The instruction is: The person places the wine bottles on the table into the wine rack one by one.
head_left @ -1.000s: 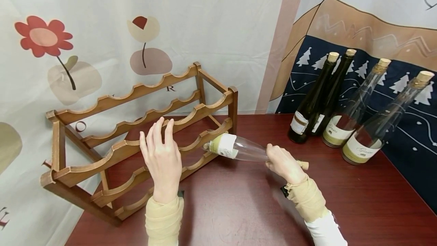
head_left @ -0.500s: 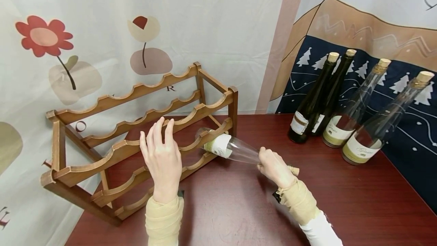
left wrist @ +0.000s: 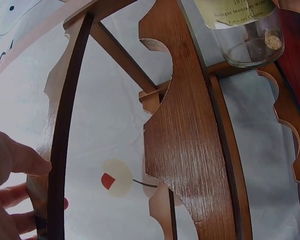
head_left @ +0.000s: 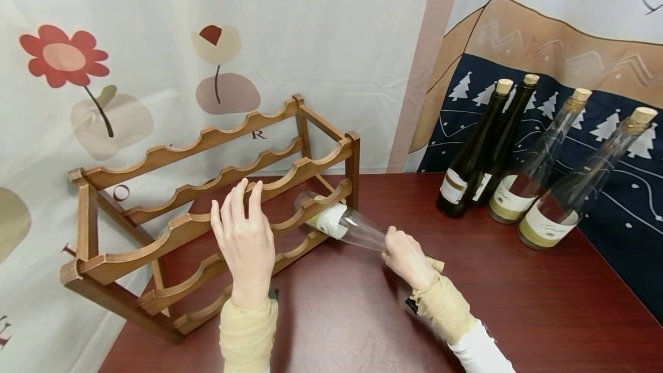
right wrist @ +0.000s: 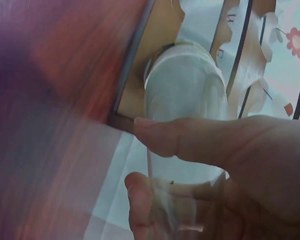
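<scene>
A clear glass wine bottle (head_left: 362, 230) with a white and green label lies tilted, its base inside the wooden wine rack (head_left: 176, 228) at the right end of the lower row. My right hand (head_left: 409, 257) grips its neck, and the cork pokes out behind the hand. In the right wrist view, thumb and fingers wrap the glass (right wrist: 185, 90). My left hand (head_left: 243, 246) holds the rack's upper front rail; the left wrist view has the thumb (left wrist: 32, 159) on one side of the rail and fingers on the other. There the bottle's base (left wrist: 250, 45) shows between the rails.
Two dark corked bottles (head_left: 468, 154) and two clear corked bottles (head_left: 564, 200) stand upright at the back right of the reddish-brown table (head_left: 352, 315). A printed cloth (head_left: 331, 45) hangs behind the rack.
My right hand has moved left and slightly down, sliding the bottle's base deeper into the rack under the front rail. The left hand has stayed on the rack.
</scene>
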`<state>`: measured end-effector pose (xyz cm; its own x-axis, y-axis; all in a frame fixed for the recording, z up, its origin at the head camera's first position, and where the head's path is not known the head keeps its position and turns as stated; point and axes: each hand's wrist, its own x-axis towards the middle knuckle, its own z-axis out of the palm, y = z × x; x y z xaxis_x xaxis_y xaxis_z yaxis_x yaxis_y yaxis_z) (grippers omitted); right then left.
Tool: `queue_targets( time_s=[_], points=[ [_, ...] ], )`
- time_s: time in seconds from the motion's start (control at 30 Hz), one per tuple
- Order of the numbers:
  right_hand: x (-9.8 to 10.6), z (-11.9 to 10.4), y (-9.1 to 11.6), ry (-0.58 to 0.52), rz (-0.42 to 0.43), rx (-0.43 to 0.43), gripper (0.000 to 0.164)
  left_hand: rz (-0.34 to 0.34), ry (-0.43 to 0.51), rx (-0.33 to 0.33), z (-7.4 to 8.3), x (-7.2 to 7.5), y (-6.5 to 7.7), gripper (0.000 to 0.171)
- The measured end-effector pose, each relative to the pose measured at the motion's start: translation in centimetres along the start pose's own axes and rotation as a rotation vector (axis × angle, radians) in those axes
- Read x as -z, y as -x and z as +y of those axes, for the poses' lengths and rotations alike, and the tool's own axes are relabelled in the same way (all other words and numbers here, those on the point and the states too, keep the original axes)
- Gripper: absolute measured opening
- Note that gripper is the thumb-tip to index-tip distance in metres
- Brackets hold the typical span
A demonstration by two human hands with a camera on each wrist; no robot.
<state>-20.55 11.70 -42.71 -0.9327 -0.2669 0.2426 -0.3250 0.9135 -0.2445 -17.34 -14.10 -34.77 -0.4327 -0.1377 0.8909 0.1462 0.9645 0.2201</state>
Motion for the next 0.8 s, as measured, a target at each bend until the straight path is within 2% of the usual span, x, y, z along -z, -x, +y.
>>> queue_targets(
  time_s=[0.53, 0.8],
  points=[
    [-2.7, -2.7, 0.0, -0.061, 0.064, -0.086, 0.033, 0.011, 0.022, 0.007, -0.2, 0.1, 0.0, 0.039],
    [-3.3, -3.9, -0.4, -0.112, 0.024, -0.172, 0.034, 0.016, 0.025, -0.001, -0.1, 0.0, -0.1, 0.039]
  ],
)
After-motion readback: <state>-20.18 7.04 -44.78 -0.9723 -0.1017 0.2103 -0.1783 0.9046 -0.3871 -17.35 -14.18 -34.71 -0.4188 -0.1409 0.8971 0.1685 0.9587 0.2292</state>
